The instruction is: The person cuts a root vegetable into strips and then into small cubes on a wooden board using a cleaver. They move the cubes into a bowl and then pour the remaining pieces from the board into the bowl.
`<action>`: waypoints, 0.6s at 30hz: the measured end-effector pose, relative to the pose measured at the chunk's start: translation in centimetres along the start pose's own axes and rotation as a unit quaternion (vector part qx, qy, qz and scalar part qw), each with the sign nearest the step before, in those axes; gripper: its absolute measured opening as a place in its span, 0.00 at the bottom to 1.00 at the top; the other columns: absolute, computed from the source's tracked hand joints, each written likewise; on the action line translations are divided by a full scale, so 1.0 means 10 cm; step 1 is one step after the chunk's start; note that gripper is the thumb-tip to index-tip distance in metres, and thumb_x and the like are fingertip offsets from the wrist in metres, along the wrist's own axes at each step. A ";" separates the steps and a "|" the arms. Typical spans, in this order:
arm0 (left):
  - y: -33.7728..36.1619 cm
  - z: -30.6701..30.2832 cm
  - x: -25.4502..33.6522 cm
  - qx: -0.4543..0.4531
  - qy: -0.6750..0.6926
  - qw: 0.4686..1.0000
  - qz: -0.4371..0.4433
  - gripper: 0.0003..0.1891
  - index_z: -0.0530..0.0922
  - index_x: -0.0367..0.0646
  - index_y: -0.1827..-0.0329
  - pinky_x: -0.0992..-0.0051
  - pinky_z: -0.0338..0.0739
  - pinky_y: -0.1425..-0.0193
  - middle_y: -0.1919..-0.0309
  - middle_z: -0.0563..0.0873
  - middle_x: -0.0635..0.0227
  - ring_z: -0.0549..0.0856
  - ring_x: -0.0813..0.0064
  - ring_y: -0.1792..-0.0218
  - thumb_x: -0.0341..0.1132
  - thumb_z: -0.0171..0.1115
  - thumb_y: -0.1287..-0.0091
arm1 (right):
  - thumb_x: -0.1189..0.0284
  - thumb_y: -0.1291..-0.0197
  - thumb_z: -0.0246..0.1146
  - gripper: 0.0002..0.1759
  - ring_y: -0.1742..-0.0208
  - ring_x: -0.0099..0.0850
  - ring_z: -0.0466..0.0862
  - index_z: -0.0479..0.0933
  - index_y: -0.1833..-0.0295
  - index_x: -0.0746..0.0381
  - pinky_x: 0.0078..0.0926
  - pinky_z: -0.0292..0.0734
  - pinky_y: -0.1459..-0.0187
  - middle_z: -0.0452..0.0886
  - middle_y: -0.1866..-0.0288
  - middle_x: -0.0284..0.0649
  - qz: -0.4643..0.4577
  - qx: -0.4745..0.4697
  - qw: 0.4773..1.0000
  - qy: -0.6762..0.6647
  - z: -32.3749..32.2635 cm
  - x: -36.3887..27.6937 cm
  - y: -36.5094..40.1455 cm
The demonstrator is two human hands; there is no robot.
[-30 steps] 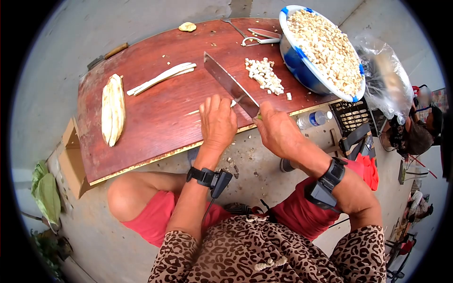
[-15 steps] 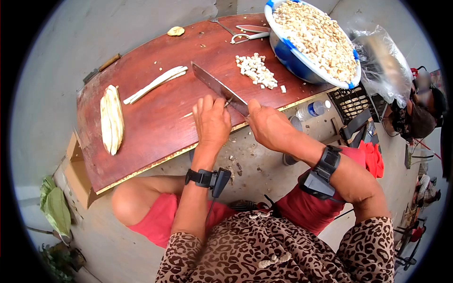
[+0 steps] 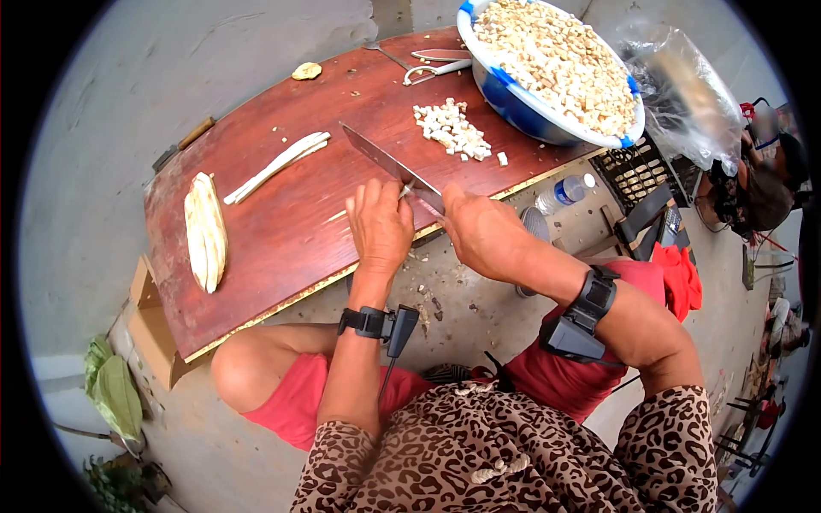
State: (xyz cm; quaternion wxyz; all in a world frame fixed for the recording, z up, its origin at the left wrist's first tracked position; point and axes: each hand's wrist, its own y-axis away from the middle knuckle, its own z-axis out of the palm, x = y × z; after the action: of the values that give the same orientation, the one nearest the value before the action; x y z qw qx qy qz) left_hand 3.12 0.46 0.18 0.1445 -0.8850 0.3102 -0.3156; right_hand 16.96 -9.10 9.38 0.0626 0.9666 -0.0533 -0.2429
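Observation:
My right hand [image 3: 486, 235] is closed round the handle of a large knife [image 3: 380, 158], its wide blade slanting up and left across the red-brown board. Beside the blade, my left hand [image 3: 380, 221] has its fingers bent down over a thin pale vegetable strip [image 3: 406, 190]; most of it is hidden under the fingers. Past the blade lies a loose heap of small pale diced pieces [image 3: 453, 130]. To the left are several long cut strips [image 3: 275, 168] in a bundle. A thick pale vegetable [image 3: 206, 232], sliced lengthwise, rests near the board's left end.
A blue-and-white basin [image 3: 534, 111] heaped with diced pieces stands at the far right of the table [image 3: 282, 248]. Scissors [image 3: 438, 70], a vegetable slice [image 3: 306, 71] and a wooden-handled tool [image 3: 184, 142] lie along the far edge. A plastic bottle [image 3: 564, 195] is below, right.
The view has shifted slightly, so the table and basin sit a little differently in frame. Both hands stay at the knife and strip, with only slight movement.

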 end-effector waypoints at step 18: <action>0.04 -0.01 -0.05 0.001 0.022 1.000 0.012 0.10 0.79 0.41 0.57 0.60 0.68 0.50 0.61 0.79 0.58 0.76 0.54 0.54 0.26 0.62 0.43 | 0.73 0.35 0.58 0.11 0.66 0.62 0.82 0.65 0.60 0.69 0.53 0.77 0.64 0.80 0.73 0.63 0.013 0.030 0.999 -0.017 0.01 -0.06 -0.05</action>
State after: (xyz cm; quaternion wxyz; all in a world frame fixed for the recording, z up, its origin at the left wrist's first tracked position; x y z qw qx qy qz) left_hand 2.51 0.45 -0.18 0.1423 -0.8741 0.3232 -0.3334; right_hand 16.46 -8.55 9.49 0.0360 0.9629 -0.0736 -0.2571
